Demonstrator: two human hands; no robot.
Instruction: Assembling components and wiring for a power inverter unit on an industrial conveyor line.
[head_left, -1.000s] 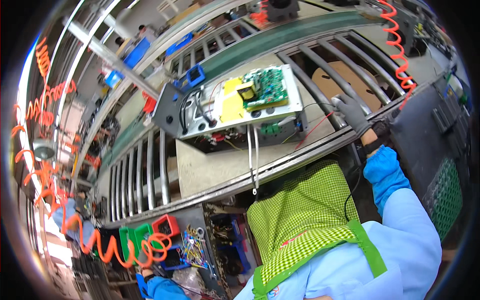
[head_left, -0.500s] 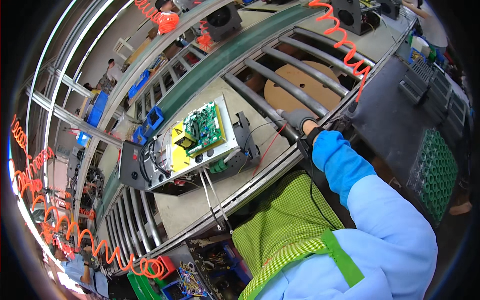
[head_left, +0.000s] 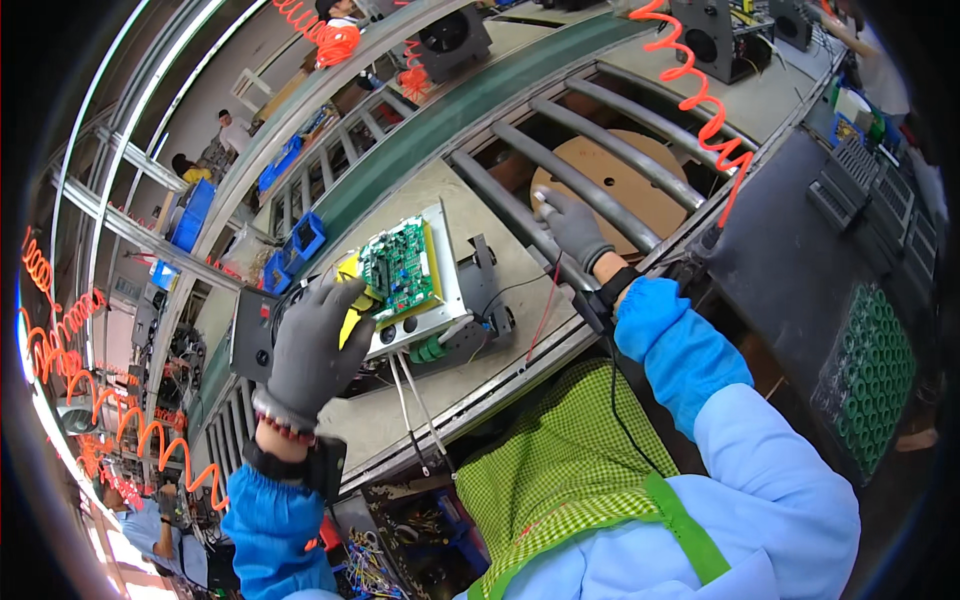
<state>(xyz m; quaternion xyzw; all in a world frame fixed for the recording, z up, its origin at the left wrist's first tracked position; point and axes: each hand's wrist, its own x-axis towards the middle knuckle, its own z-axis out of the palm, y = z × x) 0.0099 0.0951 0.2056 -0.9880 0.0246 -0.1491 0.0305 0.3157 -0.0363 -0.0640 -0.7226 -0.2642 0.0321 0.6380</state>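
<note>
A flat metal chassis lies on a board, carrying a green circuit board (head_left: 400, 265) over a yellow sheet. My left hand (head_left: 310, 350), in a grey glove, is above the chassis's left part, thumb and fingers apart; it covers the black cables there. Whether its fingertips touch the chassis, I cannot tell. Out past the board's right edge, over the steel rollers, my right hand (head_left: 575, 230) in a grey glove has its fingers partly stretched, with light tips, and nothing visible in them. Two white leads (head_left: 412, 410) hang off the chassis's near edge, and a thin red wire (head_left: 545, 312) trails right of it.
Steel rollers (head_left: 590, 195) run over a round brown disc (head_left: 625, 170). At the right, a dark table (head_left: 765, 215) bears a sheet of green rings (head_left: 875, 370). Orange coiled hoses (head_left: 712, 125) hang overhead. Blue bins (head_left: 305, 235) stand beyond the board; loose wires (head_left: 370, 565) lie below.
My left hand has come into view from below and reached over the chassis's left part. My right hand has shifted slightly left and away, its fingers more extended.
</note>
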